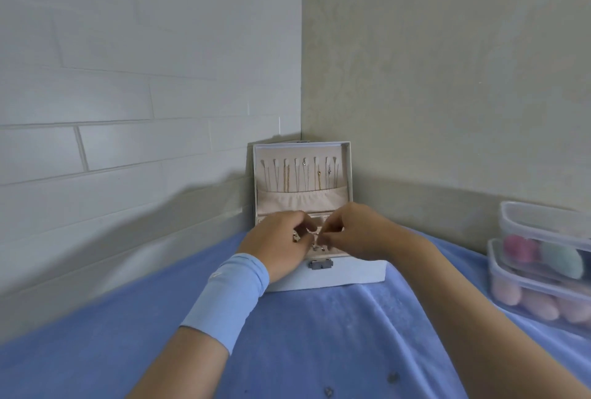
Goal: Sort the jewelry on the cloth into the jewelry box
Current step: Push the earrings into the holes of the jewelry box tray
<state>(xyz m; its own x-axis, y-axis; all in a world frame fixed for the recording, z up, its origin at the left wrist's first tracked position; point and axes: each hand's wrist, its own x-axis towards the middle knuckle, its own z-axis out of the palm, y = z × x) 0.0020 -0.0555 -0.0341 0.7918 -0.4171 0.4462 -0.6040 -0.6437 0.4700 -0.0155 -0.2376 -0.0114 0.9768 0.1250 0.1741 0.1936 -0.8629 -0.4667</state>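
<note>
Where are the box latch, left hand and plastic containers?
box latch (320, 264): head view, centre of clasp.
left hand (275, 247): head view, back of hand.
plastic containers (550, 225): head view, upper container's lid.

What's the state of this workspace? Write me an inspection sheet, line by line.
Surface: blue cloth, wrinkled.
Job's things: white jewelry box open in the corner, necklaces hanging in its lid; two small dark pieces lie on the near cloth.
Clutter: stacked clear containers of pink and teal rounded items at the right.
Hands: left hand and right hand meet over the open box, both pinching a small piece, too small to identify.
Cables: nothing seen.
Surroundings: tiled wall left, plain wall right.
</note>
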